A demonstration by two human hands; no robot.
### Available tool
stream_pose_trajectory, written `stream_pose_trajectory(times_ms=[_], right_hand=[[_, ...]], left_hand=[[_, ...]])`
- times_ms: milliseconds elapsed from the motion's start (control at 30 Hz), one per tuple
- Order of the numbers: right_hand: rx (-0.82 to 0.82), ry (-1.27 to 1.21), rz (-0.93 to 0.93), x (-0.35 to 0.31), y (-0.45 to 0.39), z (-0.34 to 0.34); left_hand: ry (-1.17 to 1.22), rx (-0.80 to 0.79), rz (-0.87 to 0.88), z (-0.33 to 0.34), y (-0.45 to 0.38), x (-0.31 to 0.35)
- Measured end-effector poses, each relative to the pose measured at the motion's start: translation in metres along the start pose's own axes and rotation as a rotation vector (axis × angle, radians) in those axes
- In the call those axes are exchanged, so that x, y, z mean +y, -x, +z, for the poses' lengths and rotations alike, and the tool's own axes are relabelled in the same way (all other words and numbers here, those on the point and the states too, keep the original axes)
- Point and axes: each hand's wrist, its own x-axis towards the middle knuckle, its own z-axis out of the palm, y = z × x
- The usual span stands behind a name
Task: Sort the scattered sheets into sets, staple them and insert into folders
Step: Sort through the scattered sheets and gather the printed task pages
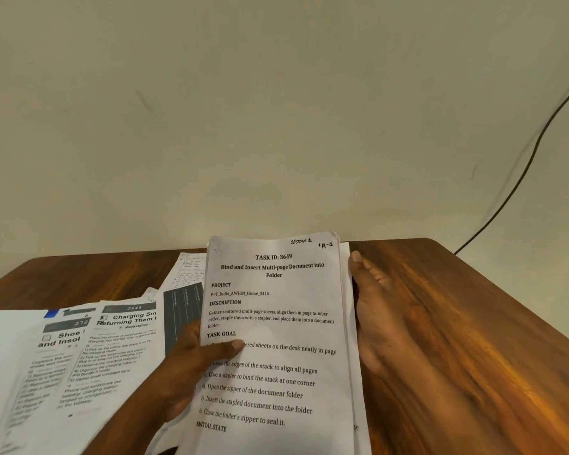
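Head view: a stack of sheets (276, 339) stands at the middle of the wooden counter (473, 323). The left hand (191, 366) pinches its edge at 9 o'clock, thumb on the top page. The right hand (375, 310), fingers straight, presses the 3 o'clock edge. Loose papers (89, 353) lie toward 9 o'clock.

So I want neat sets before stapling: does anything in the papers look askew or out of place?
Yes. The stack held between the left hand and right hand is uneven, with back pages sticking out past its right edge. The loose sheets to its left overlap at different angles on the desk.
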Motion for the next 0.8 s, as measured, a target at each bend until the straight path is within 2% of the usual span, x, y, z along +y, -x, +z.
stream_pose_trajectory(times_ms=[133,233,400,533,667,800], right_hand=[[-0.052,0.048,0.030,0.006,0.002,0.002],[-0.138,0.032,-0.021,0.006,0.003,0.000],[-0.099,0.205,-0.109,0.013,0.000,-0.004],[-0.099,0.135,-0.087,0.011,-0.005,-0.010],[-0.195,-0.039,-0.016,0.003,-0.009,-0.017],[-0.236,-0.087,0.002,0.000,-0.015,-0.024]], left_hand=[[-0.001,0.028,-0.019,0.005,0.001,-0.001],[-0.022,0.074,-0.015,0.007,0.000,-0.003],[-0.051,0.091,-0.041,0.017,0.003,-0.003],[-0.019,0.080,-0.014,0.019,0.002,0.000],[-0.019,0.094,0.055,0.018,0.001,0.004],[-0.028,0.142,0.104,0.009,-0.004,0.001]])
